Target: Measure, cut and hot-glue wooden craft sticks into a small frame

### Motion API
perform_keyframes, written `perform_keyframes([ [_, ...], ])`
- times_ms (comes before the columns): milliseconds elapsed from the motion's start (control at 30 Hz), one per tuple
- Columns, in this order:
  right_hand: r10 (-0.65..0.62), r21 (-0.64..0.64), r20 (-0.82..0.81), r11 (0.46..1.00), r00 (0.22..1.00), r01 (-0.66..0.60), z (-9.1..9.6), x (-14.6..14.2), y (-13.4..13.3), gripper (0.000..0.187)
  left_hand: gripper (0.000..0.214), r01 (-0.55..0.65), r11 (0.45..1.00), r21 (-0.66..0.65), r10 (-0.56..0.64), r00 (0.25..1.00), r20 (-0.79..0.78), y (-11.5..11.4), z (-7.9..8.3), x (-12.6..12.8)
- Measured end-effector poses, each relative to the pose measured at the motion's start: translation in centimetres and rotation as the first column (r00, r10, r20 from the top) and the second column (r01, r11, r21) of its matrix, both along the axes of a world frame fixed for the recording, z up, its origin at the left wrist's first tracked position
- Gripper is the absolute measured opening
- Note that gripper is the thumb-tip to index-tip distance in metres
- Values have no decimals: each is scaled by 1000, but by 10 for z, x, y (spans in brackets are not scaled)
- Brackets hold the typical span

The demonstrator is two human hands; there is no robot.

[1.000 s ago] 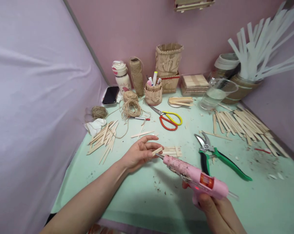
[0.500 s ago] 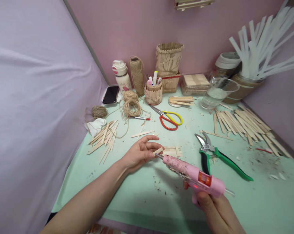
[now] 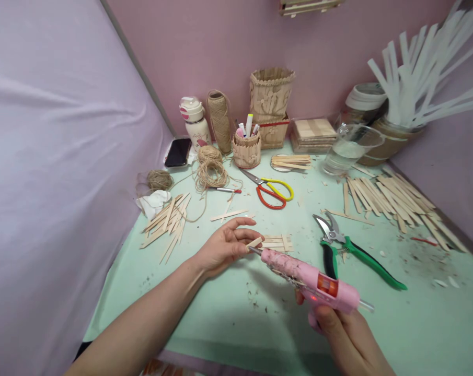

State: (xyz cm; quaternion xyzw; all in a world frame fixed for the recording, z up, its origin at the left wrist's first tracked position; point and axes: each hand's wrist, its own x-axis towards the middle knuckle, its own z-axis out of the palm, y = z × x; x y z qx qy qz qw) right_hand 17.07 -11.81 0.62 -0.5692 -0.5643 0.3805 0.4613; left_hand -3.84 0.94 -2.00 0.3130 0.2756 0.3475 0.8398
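Observation:
Between the thumb and fingers of my left hand [image 3: 230, 244] is a short piece of wooden craft stick [image 3: 254, 242]. My right hand [image 3: 340, 331] grips a pink hot glue gun [image 3: 310, 282] by its handle, with a clear glue stick poking out of the back. The metal nozzle points left and meets, or nearly meets, the stick piece near my left thumb. Just behind lies a small flat panel of joined craft sticks [image 3: 277, 243], its left end hidden by my fingers.
Green-handled pruning shears [image 3: 340, 240] lie right of the glue gun. Scissors [image 3: 269, 190], twine [image 3: 211, 173] and a pen cup [image 3: 247, 149] are farther back. Loose sticks are piled at left [image 3: 169, 222] and right [image 3: 393, 201]. A cup of water [image 3: 344, 156] stands at back right.
The glue gun has shifted very slightly to the left at its rear end. Otherwise both hands and the stick piece hold their places.

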Motion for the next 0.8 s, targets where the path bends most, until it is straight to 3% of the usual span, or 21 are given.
perform_keyframes([
  [567, -17, -70, 66, 997, 998, 22, 0, 2, -3, 51, 57, -19, 1000, 23, 19, 1000, -7, 0, -4, -1],
  [800, -83, -59, 91, 994, 992, 88, -5, 6, -5, 52, 56, -23, 1000, 2, 23, 1000, 4, 1, -3, -1],
])
